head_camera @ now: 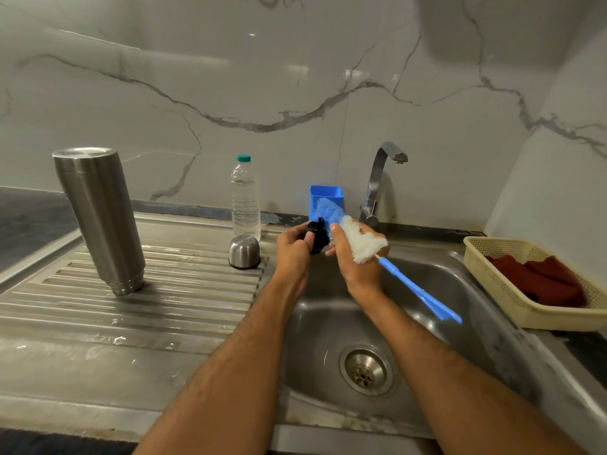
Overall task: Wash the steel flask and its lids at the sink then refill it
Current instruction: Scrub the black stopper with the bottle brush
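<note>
- The steel flask (100, 218) stands mouth-down and leaning on the ribbed drainboard at the counter's left side; on those ridges it looks unsteady, and a knock from a forearm could tip it and roll it toward the front edge.
- The bottle brush (361, 244) lies over the right hand (358, 261), whose fingers curl round its bristle end. Its blue handle juts over the sink (460, 290); gripped so far from the handle, it could twist loose and fall into the basin.
- The steel cup lid (244, 251) sits upside down at the drainboard's edge nearest the sink, close to the left wrist, so a careless swing may push it in.
- The black inner lid (317, 238) is pinched in the left hand (292, 251) over the sink's back rim; wet and small, it could slip out.
</note>
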